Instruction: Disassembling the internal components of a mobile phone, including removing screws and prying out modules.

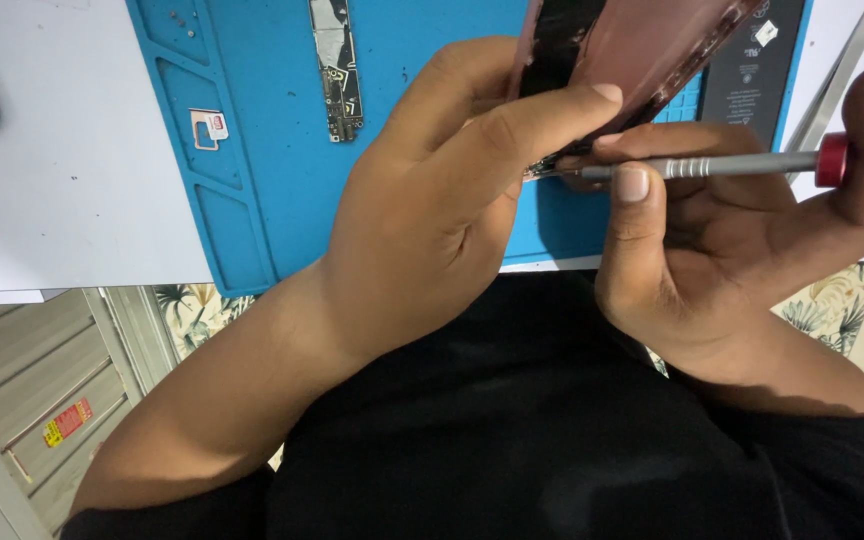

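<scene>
Holding an opened phone chassis above a blue repair mat, precision screwdriver at its lower edge.

Chassis: thin, rigid, light, likely fragile with its insides exposed; best taken by the side rails, as now. Left hand clamps it, thumb lying across the near face, other fingers hidden behind. Right hand pinches the slim, smooth metal driver between thumb and fingertips, palm against its red cap, tip meeting the chassis just below the left thumb. Circuit board, battery and tweezers lie beyond.
</scene>
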